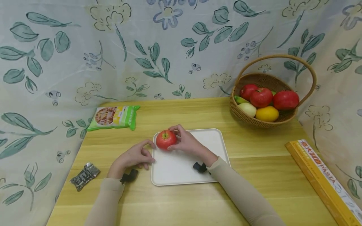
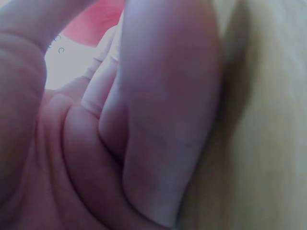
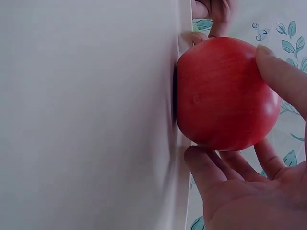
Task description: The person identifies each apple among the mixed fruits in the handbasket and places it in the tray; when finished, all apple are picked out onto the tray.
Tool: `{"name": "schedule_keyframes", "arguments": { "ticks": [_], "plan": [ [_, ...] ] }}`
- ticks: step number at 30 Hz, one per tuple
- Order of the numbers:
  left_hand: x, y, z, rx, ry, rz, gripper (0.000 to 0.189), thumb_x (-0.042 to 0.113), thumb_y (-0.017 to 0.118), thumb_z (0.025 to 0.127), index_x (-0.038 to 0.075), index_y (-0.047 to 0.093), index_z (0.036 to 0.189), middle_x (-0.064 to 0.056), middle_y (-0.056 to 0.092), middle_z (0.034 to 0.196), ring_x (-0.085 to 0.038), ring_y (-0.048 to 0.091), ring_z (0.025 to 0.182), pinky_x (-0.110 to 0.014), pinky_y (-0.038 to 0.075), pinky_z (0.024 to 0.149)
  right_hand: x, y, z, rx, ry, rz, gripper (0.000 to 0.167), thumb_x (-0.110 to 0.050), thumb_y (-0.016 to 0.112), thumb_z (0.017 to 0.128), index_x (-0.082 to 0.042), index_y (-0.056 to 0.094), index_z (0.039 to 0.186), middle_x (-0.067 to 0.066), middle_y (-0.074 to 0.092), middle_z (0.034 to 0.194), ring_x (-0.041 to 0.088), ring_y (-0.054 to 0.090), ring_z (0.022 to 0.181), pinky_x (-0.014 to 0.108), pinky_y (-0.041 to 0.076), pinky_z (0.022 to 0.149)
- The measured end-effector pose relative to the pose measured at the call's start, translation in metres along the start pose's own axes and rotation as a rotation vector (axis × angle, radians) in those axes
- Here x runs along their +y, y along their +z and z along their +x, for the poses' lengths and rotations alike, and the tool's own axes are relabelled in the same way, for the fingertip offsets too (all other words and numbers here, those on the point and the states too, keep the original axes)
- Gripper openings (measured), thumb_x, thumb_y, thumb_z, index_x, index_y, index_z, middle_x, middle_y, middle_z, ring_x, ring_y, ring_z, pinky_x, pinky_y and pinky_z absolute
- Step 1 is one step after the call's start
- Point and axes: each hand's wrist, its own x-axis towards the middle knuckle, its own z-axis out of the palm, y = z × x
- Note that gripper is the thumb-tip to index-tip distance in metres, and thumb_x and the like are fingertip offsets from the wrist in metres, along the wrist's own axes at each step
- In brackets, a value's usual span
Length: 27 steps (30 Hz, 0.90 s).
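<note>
A red apple (image 1: pixel 166 140) with a yellow-green patch round its stem is at the far left corner of a white rectangular tray (image 1: pixel 183 171). My right hand (image 1: pixel 188 142) holds it from the right, thumb at the near side and fingers at the far side. In the right wrist view the apple (image 3: pixel 225 93) sits against the tray surface between thumb and fingers. My left hand (image 1: pixel 135 156) is by the tray's left edge, fingers loosely bent and fingertips right at the rim. Fingers (image 2: pixel 168 105) fill most of the left wrist view.
A wicker basket (image 1: pixel 240 116) of several fruits stands at the back right. Back left lies a green food packet (image 1: pixel 127 116). A dark silver-patterned wrapper (image 1: pixel 85 176) lies front left, and a long yellow pasta box (image 1: pixel 319 179) along the right. Patterned cloth (image 1: pixel 169 47) hangs behind the table.
</note>
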Motion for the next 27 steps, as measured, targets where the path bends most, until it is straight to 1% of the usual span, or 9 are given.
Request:
{"name": "schedule_keyframes", "arguments": {
  "ticks": [4,8,11,15,18,22,25,27],
  "plan": [
    [-0.001,0.001,0.000,0.000,0.008,0.000,0.058,0.023,0.086,0.091,0.014,0.049,0.134,-0.007,0.077,0.081,-0.019,0.072,0.060,-0.028,0.052,0.054,-0.003,-0.011,-0.003,0.017,0.000,-0.023,0.079,-0.014,0.091,0.085,-0.012,0.043,0.147,0.011,0.047,0.164,0.034,0.043,0.157,0.048,0.041,0.123],
    [0.000,0.002,0.000,0.000,0.014,0.002,0.058,0.022,0.086,0.090,0.014,0.050,0.134,-0.007,0.077,0.081,-0.018,0.072,0.060,-0.028,0.052,0.054,-0.015,-0.035,-0.011,0.082,-0.020,-0.005,0.079,-0.016,0.089,0.087,-0.014,0.042,0.150,0.009,0.045,0.165,0.030,0.041,0.158,0.045,0.037,0.126],
    [0.000,0.002,-0.001,-0.001,0.018,0.000,0.058,0.022,0.087,0.090,0.013,0.050,0.134,-0.007,0.076,0.081,-0.019,0.072,0.060,-0.028,0.052,0.054,-0.025,-0.062,-0.021,0.163,-0.073,0.023,0.079,-0.014,0.087,0.089,-0.013,0.040,0.152,0.007,0.043,0.167,0.026,0.039,0.159,0.043,0.034,0.129],
    [0.000,0.002,-0.001,-0.003,0.022,-0.010,0.059,0.022,0.087,0.090,0.013,0.050,0.135,-0.008,0.076,0.081,-0.018,0.071,0.060,-0.028,0.052,0.054,-0.037,-0.105,-0.040,0.300,-0.185,0.068,0.078,-0.004,0.082,0.091,-0.006,0.037,0.154,0.012,0.042,0.167,0.028,0.035,0.160,0.045,0.028,0.132],
    [-0.002,0.002,-0.002,-0.002,0.025,-0.012,0.059,0.022,0.086,0.090,0.012,0.049,0.135,-0.008,0.076,0.081,-0.018,0.071,0.060,-0.028,0.051,0.054,-0.042,-0.137,-0.057,0.412,-0.232,0.078,0.077,0.000,0.080,0.092,-0.005,0.035,0.155,0.014,0.041,0.166,0.029,0.034,0.160,0.046,0.025,0.133],
    [-0.003,0.002,-0.002,-0.001,0.030,-0.012,0.059,0.022,0.087,0.090,0.011,0.049,0.135,-0.008,0.076,0.081,-0.017,0.071,0.060,-0.027,0.051,0.053,-0.041,-0.179,-0.079,0.562,-0.217,0.047,0.073,-0.001,0.077,0.095,-0.011,0.037,0.155,0.015,0.041,0.165,0.027,0.036,0.159,0.038,0.028,0.132],
    [-0.002,0.002,-0.002,-0.003,0.030,-0.016,0.060,0.022,0.087,0.090,0.011,0.049,0.135,-0.008,0.076,0.080,-0.017,0.071,0.060,-0.027,0.050,0.053,-0.034,-0.207,-0.092,0.653,-0.178,0.025,0.075,-0.004,0.078,0.095,-0.015,0.037,0.157,0.012,0.040,0.167,0.024,0.036,0.160,0.033,0.028,0.131],
    [-0.001,0.002,-0.001,-0.004,0.030,-0.017,0.060,0.021,0.086,0.090,0.011,0.049,0.135,-0.008,0.076,0.080,-0.017,0.071,0.060,-0.027,0.051,0.053,-0.028,-0.224,-0.098,0.699,-0.139,0.002,0.077,-0.007,0.078,0.096,-0.017,0.035,0.159,0.008,0.039,0.169,0.021,0.034,0.161,0.030,0.025,0.132]
  ]
}}
